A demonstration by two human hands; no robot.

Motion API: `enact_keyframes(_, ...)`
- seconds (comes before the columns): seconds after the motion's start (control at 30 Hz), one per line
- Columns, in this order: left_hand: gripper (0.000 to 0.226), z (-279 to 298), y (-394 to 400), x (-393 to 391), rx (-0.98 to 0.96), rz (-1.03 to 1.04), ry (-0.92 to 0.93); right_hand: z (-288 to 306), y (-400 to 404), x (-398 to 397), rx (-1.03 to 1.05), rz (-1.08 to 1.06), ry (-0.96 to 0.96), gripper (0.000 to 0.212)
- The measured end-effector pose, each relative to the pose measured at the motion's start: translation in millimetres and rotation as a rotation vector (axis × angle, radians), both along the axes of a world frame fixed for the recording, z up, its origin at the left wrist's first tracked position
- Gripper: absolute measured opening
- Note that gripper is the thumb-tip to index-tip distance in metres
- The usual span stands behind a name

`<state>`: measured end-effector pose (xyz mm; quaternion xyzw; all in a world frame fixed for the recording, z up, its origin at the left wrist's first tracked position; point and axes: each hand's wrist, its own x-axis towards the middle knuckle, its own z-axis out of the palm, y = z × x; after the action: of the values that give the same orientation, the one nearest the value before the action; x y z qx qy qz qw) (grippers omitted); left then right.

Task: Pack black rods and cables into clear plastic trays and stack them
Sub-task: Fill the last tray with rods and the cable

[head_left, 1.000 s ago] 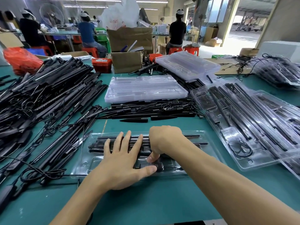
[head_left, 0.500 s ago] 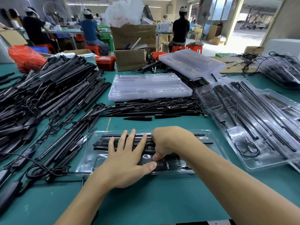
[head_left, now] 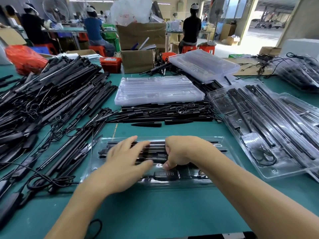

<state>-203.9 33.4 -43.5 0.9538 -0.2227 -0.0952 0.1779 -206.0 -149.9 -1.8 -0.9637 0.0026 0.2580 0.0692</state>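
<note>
Where the clear tray (head_left: 229, 152) lies near the surface's (head_left: 155, 213) front edge, holding several black rods (head_left: 155, 149), the left hand (head_left: 124, 163) rests flat, fingers spread, while the right hand (head_left: 181, 150) curls, thumb pressing beside a controller (head_left: 166, 175). Two empty tray stacks (head_left: 158, 90) sit behind.

A big workshop with long green-topped tables (head_left: 155, 213). Three people sit on red plastic stools (head_left: 96, 49). Bright daylight comes through a wide open doorway (head_left: 265, 23).
</note>
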Motion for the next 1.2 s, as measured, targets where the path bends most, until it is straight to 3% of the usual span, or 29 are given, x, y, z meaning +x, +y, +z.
enact_keyframes(0.13,0.102,14,55,-12,0.202,0.077,0.08,5,-4,-2,0.051,-0.014,0.019,0.043)
enact_keyframes(0.2,0.108,11,75,-23,0.272,0.123,0.047,6,-5,0,0.036,-0.003,0.023,0.042)
enact_keyframes(0.3,0.093,4,96,-34,0.194,0.179,-0.001,12,-14,5,-0.021,0.002,0.018,0.038)
enact_keyframes(0.43,0.04,-4,113,-27,0.074,0.167,-0.131,13,-34,11,0.018,-0.025,-0.002,0.046)
enact_keyframes(0.47,0.035,-5,114,-24,0.028,0.175,-0.144,12,-36,12,0.048,-0.044,-0.01,0.049)
enact_keyframes(0.63,0.035,3,120,-11,-0.179,0.179,-0.081,3,-42,18,0.093,-0.044,-0.028,0.046)
enact_keyframes(0.8,0.031,12,117,-4,-0.186,0.129,0.021,-2,-49,19,0.141,-0.027,-0.041,0.039)
enact_keyframes(0.9,0.009,8,103,-13,-0.086,0.161,-0.102,-4,-51,20,0.162,-0.031,-0.047,0.039)
enact_keyframes(1.0,0.036,6,97,-16,-0.224,0.164,-0.112,-4,-53,22,0.176,-0.03,-0.049,0.039)
enact_keyframes(1.2,0.03,-4,101,-11,-0.228,0.037,-0.165,-4,-58,25,0.242,-0.057,-0.026,0.037)
